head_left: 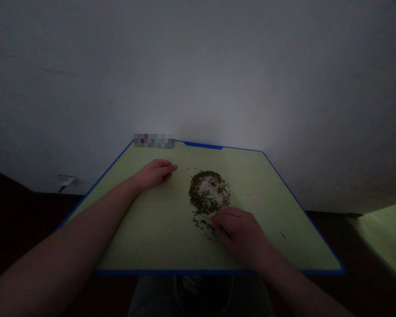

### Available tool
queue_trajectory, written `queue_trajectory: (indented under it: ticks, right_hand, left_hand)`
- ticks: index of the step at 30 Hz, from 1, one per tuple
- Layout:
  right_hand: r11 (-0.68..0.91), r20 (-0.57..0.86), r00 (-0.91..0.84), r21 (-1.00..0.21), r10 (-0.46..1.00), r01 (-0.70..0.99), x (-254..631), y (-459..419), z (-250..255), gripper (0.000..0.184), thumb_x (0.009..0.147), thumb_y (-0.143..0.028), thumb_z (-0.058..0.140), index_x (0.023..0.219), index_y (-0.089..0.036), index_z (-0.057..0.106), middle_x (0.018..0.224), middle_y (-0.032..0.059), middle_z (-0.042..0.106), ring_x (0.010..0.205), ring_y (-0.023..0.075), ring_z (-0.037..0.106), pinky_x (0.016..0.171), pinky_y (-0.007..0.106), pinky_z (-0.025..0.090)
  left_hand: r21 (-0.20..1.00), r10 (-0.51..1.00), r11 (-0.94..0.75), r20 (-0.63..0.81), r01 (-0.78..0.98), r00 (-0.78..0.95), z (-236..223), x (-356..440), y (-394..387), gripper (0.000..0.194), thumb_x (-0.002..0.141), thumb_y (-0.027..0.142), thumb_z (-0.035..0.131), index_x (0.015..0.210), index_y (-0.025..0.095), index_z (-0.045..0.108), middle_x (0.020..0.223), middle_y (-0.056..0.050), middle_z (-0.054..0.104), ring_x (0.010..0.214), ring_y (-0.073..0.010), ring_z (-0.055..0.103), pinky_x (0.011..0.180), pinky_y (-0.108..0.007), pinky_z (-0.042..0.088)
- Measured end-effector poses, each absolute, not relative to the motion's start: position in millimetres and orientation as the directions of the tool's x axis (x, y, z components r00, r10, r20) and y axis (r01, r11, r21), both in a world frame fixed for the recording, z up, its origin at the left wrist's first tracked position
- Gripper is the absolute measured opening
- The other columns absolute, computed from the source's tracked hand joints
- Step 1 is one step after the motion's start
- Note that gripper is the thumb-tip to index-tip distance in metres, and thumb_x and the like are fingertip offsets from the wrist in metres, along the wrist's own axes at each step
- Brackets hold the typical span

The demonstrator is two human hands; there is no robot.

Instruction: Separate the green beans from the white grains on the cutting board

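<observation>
A round heap of small dark-green beans, like mung beans, lies on the table with whitish grains like rice at its middle. My right hand is at the near right edge of the heap, fingers closed around a thin pale stick-like tool. Its tip points left, over loose beans at the near side; its exact kind is too dim to make out. My left hand rests on the table left of the heap, fingers curled closed, with nothing visible in them.
The pale yellow-green table has a blue edge and stands against a grey wall. A blurred-out item lies at its far left corner. Below the front edge, a round dark container sits between the legs. Another pale surface stands at right.
</observation>
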State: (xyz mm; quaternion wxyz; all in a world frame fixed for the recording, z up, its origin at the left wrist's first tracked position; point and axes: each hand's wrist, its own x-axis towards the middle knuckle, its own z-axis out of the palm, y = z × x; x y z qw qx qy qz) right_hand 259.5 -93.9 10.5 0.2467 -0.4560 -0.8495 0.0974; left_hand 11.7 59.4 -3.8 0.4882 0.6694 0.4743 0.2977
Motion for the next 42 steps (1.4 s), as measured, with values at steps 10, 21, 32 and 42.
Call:
queue_trajectory:
  ticks: [10, 21, 32, 42]
  right_hand:
    - [0.51, 0.267, -0.435, -0.421, 0.86, 0.75, 246.6, -82.2, 16.2, 0.017, 0.077, -0.013, 0.052, 0.083, -0.02, 0.067, 0.079, 0.0012, 0.067, 0.074, 0.0125, 0.061, 0.07, 0.024, 0.046]
    - [0.558, 0.217, -0.522, -0.459, 0.825, 0.691, 241.0, -75.7, 23.1, 0.016, 0.077, -0.013, 0.055, 0.083, -0.021, 0.067, 0.079, -0.0002, 0.068, 0.074, 0.013, 0.061, 0.068, 0.024, 0.045]
    - [0.681, 0.274, -0.633, -0.429, 0.724, 0.593, 253.5, -94.4, 21.2, 0.021, 0.084, -0.016, 0.045, 0.083, -0.02, 0.066, 0.076, 0.0026, 0.067, 0.073, 0.0128, 0.059, 0.068, 0.025, 0.045]
    - [0.829, 0.063, -0.902, -0.424, 0.427, 0.363, 201.0, -41.3, 60.3, 0.03, 0.08, -0.009, 0.045, 0.094, -0.024, 0.067, 0.091, -0.0014, 0.069, 0.084, 0.0127, 0.061, 0.077, 0.024, 0.042]
  left_hand:
    - [0.92, 0.926, -0.082, -0.073, 0.384, 0.372, -0.1, 11.4, 57.8, 0.037, 0.073, 0.048, 0.05, 0.052, 0.018, 0.044, 0.044, 0.004, 0.04, 0.039, -0.0071, 0.033, 0.04, -0.023, 0.025]
    - [0.927, 0.922, -0.091, -0.059, 0.363, 0.384, -2.6, 10.1, 58.2, 0.037, 0.074, 0.047, 0.049, 0.053, 0.018, 0.043, 0.045, 0.004, 0.038, 0.039, -0.0068, 0.032, 0.04, -0.023, 0.025]
    - [0.92, 0.921, -0.108, -0.051, 0.378, 0.386, -0.9, 9.9, 57.1, 0.038, 0.074, 0.048, 0.049, 0.052, 0.018, 0.043, 0.044, 0.004, 0.04, 0.039, -0.0069, 0.033, 0.041, -0.023, 0.026]
    - [0.95, 0.927, -0.044, -0.076, 0.308, 0.368, 1.4, 14.9, 54.9, 0.037, 0.076, 0.045, 0.047, 0.052, 0.018, 0.042, 0.044, 0.004, 0.039, 0.038, -0.0066, 0.032, 0.039, -0.023, 0.024]
